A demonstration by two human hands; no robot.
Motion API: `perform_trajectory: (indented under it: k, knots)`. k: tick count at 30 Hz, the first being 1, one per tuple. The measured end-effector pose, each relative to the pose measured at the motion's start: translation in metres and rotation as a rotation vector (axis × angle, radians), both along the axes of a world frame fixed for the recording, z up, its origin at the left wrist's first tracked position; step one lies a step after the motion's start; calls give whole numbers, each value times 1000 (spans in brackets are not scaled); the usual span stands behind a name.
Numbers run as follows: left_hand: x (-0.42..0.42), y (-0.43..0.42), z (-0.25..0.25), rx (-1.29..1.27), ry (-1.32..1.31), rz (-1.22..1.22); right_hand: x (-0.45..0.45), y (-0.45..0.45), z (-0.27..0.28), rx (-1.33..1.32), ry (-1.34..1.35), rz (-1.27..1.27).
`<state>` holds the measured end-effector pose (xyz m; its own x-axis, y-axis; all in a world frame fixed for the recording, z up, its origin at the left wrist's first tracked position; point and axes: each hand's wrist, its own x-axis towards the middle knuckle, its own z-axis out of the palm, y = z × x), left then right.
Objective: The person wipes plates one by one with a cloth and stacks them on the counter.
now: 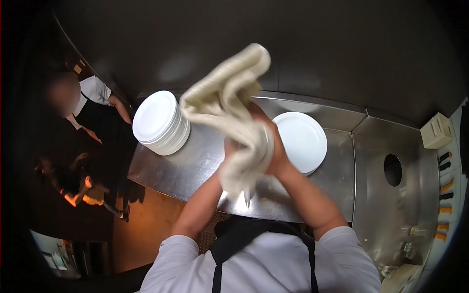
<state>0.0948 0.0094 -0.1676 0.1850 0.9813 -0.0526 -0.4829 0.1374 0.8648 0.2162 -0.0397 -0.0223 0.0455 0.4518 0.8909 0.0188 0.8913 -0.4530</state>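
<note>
A cream cloth (222, 93), folded over on itself and blurred by motion, is up in front of me above the steel counter. My right hand (274, 141) grips it from the right side, its fingers partly covered. My left hand (230, 150) is closed on the cloth's lower left part, mostly hidden behind the folds. A pale pointed shape (247, 196) shows below the cloth; I cannot tell what it is. To the right of my right hand is a short stack of white plates (304, 141). A taller stack of white plates (157, 119) stands left of the cloth.
The steel counter (193, 171) meets a sink-like steel area with a round dark hole (393, 170) on the right. Several yellow-and-black handled items (445, 185) line the right wall, beside a beige box (436, 131). A person (97, 100) stands at left, another person (73, 183) farther back.
</note>
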Motion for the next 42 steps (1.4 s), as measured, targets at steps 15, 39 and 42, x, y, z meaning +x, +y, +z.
perform_trajectory:
  k: [15,39,42]
  knots:
    - [-127,13,139,466,706,509,-13,18,-48,-1140,501,103]
    - [-202,-72,122,214,623,168,-76,57,55,-229,-780,-262]
    - [-229,-69,101,87,292,440,-69,44,42,-367,-223,56]
